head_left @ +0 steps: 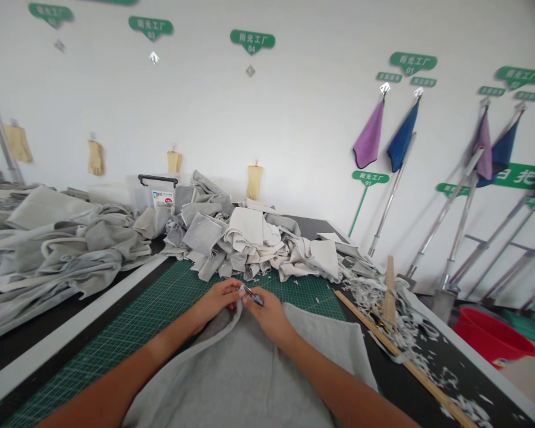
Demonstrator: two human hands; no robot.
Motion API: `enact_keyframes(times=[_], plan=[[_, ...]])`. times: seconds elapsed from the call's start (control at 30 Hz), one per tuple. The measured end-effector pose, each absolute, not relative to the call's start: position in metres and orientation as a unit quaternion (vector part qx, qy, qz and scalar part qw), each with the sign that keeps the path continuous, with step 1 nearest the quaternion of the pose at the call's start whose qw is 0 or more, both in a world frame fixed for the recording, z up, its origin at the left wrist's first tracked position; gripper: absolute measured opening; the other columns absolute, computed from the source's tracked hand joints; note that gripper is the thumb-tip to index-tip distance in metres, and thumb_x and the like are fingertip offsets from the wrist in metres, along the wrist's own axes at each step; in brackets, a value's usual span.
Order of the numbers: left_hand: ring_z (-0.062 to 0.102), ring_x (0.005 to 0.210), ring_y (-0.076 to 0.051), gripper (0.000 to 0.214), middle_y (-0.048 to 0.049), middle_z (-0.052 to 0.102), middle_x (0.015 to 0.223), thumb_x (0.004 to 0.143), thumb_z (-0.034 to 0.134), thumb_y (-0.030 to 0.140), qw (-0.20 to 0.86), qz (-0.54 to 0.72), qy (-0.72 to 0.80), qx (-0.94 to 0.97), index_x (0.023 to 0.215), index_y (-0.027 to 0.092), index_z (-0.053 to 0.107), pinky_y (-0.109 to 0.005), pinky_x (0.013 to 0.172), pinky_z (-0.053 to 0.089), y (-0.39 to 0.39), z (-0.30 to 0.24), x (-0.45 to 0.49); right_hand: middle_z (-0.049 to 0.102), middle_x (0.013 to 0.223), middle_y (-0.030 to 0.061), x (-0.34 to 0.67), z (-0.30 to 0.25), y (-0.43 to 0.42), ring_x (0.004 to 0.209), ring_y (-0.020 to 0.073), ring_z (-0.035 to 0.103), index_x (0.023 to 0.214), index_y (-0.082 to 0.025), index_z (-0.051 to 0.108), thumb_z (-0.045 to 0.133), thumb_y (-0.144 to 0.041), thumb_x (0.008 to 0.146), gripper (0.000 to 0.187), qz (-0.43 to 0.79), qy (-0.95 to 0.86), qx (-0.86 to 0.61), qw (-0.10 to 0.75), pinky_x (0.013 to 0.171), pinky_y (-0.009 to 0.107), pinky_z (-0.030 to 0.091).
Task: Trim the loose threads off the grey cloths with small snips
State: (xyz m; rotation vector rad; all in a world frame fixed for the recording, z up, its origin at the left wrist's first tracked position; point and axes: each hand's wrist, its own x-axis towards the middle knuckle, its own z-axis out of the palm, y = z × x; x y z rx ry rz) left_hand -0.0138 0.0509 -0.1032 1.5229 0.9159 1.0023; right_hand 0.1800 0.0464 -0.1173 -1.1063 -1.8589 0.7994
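A grey cloth piece (249, 374) lies over the green cutting mat (160, 303) in front of me. My left hand (216, 300) pinches the cloth's far edge, fingers closed on it. My right hand (267, 315) is closed around a small pair of snips (252, 295) with a dark blue handle, its tip at the same cloth edge, right beside the left fingertips. Both forearms reach in from the bottom of the view.
A heap of grey and cream cloth pieces (249, 241) lies behind the mat, and more grey fabric (57, 249) is piled at the left. Wooden rulers (390, 291) and cloth scraps lie at the right. A red basin (493, 339) and leaning mops stand beyond the table edge.
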Motion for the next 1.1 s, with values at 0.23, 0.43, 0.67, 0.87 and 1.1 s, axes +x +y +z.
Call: enact_keyframes(times=[0.23,0.43,0.67,0.87,1.1], plan=[[0.055,0.082,-0.018,0.041,-0.0074,0.068,0.097,0.083,0.069,0.049,0.532,0.410,0.384,0.633,0.105,0.014,0.072,-0.027,0.072,0.040,0.044,-0.092,-0.012,0.066,0.080,-0.0006,0.182,-0.119,0.048,0.075,0.0165,0.056,0.087,-0.019,0.070,0.061,-0.043,0.090,0.026,0.303,-0.731,-0.457,0.407,0.070,0.025,0.039],[0.049,0.073,-0.014,0.033,-0.0021,0.062,0.082,0.085,0.069,0.047,0.563,0.396,0.373,0.622,0.094,0.016,0.072,-0.024,0.066,0.035,0.055,-0.104,-0.016,0.061,0.075,-0.0022,0.183,-0.119,0.050,0.073,0.0152,0.054,0.080,-0.019,0.065,0.060,-0.039,0.089,0.023,0.318,-0.721,-0.452,0.418,0.069,0.024,0.038],[0.058,0.088,-0.016,0.028,-0.0059,0.065,0.098,0.082,0.075,0.037,0.661,0.373,0.323,0.566,0.101,0.017,0.071,-0.028,0.084,0.043,0.055,-0.102,-0.023,0.056,0.074,-0.0028,0.186,-0.126,0.056,0.073,0.0147,0.050,0.078,-0.018,0.061,0.058,-0.040,0.089,0.024,0.334,-0.695,-0.447,0.454,0.068,0.024,0.035],[0.052,0.076,-0.012,0.033,-0.0028,0.063,0.089,0.081,0.075,0.039,0.597,0.415,0.376,0.574,0.104,0.016,0.071,-0.024,0.071,0.039,0.057,-0.103,-0.023,0.054,0.072,-0.0030,0.186,-0.127,0.057,0.071,0.0146,0.048,0.077,-0.019,0.058,0.058,-0.043,0.089,0.027,0.343,-0.686,-0.446,0.462,0.066,0.024,0.033],[0.044,0.065,-0.010,0.032,0.0022,0.055,0.073,0.080,0.076,0.044,0.572,0.437,0.407,0.562,0.087,0.015,0.063,-0.024,0.060,0.031,0.056,-0.100,-0.019,0.053,0.072,-0.0035,0.184,-0.124,0.054,0.071,0.0142,0.048,0.075,-0.019,0.056,0.058,-0.042,0.089,0.027,0.329,-0.694,-0.455,0.450,0.066,0.024,0.032]])
